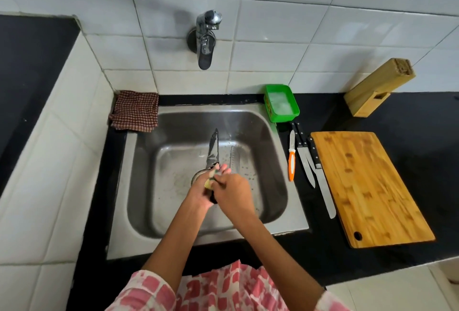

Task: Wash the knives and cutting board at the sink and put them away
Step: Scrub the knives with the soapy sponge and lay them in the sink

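Observation:
Over the steel sink (270, 136), my left hand (198, 195) grips the dark handle of a knife (213, 150) whose blade points away toward the tap. My right hand (232, 192) holds a yellow-green sponge (211, 179) against the knife near the handle. Three other knives lie on the black counter right of the sink: an orange-handled one (291, 159) and two black-handled ones (304, 159) (323, 186). The wooden cutting board (367, 186) lies flat to their right. A wooden knife block (377, 88) stands against the wall at the back right.
A chrome tap (206, 39) juts from the tiled wall above the sink. A green tub of soapy water (282, 103) sits at the sink's back right corner. A checked cloth (135, 110) lies at the back left corner. White tiled ledge on the left.

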A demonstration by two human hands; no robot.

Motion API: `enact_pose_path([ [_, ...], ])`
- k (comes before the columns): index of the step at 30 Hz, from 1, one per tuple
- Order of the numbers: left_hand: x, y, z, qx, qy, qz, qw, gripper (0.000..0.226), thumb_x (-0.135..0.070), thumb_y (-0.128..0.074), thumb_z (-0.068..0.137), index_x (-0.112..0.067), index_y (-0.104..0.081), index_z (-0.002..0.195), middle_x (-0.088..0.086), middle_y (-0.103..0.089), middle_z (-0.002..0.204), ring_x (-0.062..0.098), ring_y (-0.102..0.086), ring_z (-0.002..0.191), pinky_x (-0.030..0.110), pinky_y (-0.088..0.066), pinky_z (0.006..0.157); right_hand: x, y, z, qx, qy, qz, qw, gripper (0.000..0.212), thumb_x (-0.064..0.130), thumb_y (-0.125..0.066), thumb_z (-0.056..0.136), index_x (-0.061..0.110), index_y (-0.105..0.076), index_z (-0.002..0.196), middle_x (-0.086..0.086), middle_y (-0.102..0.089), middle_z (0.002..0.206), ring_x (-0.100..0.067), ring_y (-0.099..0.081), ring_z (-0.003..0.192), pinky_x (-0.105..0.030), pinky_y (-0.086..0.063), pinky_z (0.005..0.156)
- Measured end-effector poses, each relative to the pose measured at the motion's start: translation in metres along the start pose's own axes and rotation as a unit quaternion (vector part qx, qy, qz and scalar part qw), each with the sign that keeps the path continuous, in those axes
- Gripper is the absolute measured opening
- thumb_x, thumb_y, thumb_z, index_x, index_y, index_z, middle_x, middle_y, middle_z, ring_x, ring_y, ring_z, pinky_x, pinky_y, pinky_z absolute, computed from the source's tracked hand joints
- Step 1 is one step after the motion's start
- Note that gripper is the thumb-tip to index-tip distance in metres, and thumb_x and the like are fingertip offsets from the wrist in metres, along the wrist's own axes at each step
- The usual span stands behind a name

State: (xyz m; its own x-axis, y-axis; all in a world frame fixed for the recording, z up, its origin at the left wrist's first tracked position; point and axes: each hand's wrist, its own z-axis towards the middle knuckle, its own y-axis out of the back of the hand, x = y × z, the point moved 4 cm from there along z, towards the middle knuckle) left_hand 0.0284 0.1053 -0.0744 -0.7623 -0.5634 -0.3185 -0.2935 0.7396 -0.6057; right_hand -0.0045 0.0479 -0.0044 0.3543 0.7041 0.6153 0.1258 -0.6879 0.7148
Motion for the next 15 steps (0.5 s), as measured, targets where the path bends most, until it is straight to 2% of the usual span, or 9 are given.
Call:
enact_pose_path([
  [2,0.004,0.001,0.006,-0.028,-0.012,-0.001,1.0,0.025,-0.022,-0.042,0.099,-0.009,-0.062,0.091,0.005,-0.069,0.075,0.014,-0.068,0.067,0.026,-0.056,0.064,0.005,-0.002,0.018,-0.014,0.001,-0.072,0.997,0.025,0.016,-0.047,0.093,0.006,-0.068,0.104,-0.016,-0.067,0.099,-0.027,-0.063,0.09,-0.028,-0.044,0.071],
  [3,0.003,0.003,0.009,-0.041,-0.016,-0.01,0.999,0.031,-0.025,-0.038,0.1,-0.009,-0.062,0.086,0.004,-0.07,0.066,0.014,-0.069,0.059,0.027,-0.056,0.062,0.005,-0.003,0.025,-0.009,0.0,-0.085,0.996,0.025,0.014,-0.046,0.094,0.005,-0.067,0.103,-0.016,-0.067,0.1,-0.028,-0.063,0.093,-0.029,-0.046,0.074],
  [5,-0.007,0.008,0.009,-0.055,-0.029,-0.032,0.998,0.041,-0.028,-0.028,0.102,-0.007,-0.061,0.089,0.008,-0.07,0.061,0.016,-0.069,0.054,0.03,-0.054,0.063,0.009,-0.007,0.03,0.016,0.013,-0.116,0.993,0.026,0.012,-0.046,0.093,0.004,-0.068,0.101,-0.015,-0.068,0.099,-0.026,-0.065,0.093,-0.028,-0.048,0.075],
  [7,-0.014,0.012,0.012,-0.064,-0.028,-0.035,0.997,0.04,-0.027,-0.026,0.102,-0.007,-0.061,0.096,0.011,-0.07,0.066,0.02,-0.068,0.061,0.029,-0.055,0.059,0.01,-0.01,0.024,0.033,0.041,-0.152,0.987,0.027,0.012,-0.045,0.093,0.003,-0.067,0.105,-0.015,-0.067,0.101,-0.026,-0.064,0.095,-0.031,-0.049,0.077],
  [9,-0.01,0.013,0.01,-0.069,-0.031,-0.013,0.997,0.04,-0.025,-0.027,0.103,-0.008,-0.061,0.089,0.01,-0.069,0.064,0.019,-0.067,0.064,0.028,-0.054,0.058,0.007,-0.011,0.024,0.043,0.048,-0.155,0.986,0.027,0.013,-0.045,0.093,0.0,-0.064,0.108,-0.016,-0.066,0.102,-0.028,-0.063,0.096,-0.034,-0.051,0.082],
  [11,-0.001,0.009,0.009,-0.064,-0.036,0.005,0.997,0.037,-0.026,-0.031,0.102,-0.009,-0.06,0.085,0.007,-0.069,0.061,0.017,-0.068,0.058,0.024,-0.055,0.052,0.005,-0.006,0.037,0.027,0.026,-0.156,0.987,0.026,0.013,-0.046,0.093,0.0,-0.067,0.102,-0.015,-0.069,0.096,-0.026,-0.066,0.091,-0.032,-0.054,0.078],
  [13,0.001,0.004,0.01,-0.06,-0.03,0.011,0.998,0.03,-0.03,-0.039,0.099,-0.012,-0.062,0.088,0.006,-0.069,0.075,0.019,-0.067,0.067,0.029,-0.055,0.063,0.007,0.002,0.05,0.011,0.024,-0.142,0.989,0.025,0.011,-0.047,0.092,0.0,-0.07,0.093,-0.014,-0.068,0.085,-0.024,-0.066,0.081,-0.027,-0.052,0.068],
  [15,-0.005,0.004,0.01,-0.079,-0.029,0.012,0.996,0.03,-0.028,-0.039,0.098,-0.014,-0.059,0.082,0.004,-0.065,0.069,0.017,-0.064,0.062,0.03,-0.052,0.063,0.008,0.004,0.048,0.029,0.032,-0.137,0.99,0.022,0.01,-0.051,0.09,-0.001,-0.069,0.087,-0.01,-0.059,0.069,-0.02,-0.057,0.064,-0.021,-0.042,0.051],
])
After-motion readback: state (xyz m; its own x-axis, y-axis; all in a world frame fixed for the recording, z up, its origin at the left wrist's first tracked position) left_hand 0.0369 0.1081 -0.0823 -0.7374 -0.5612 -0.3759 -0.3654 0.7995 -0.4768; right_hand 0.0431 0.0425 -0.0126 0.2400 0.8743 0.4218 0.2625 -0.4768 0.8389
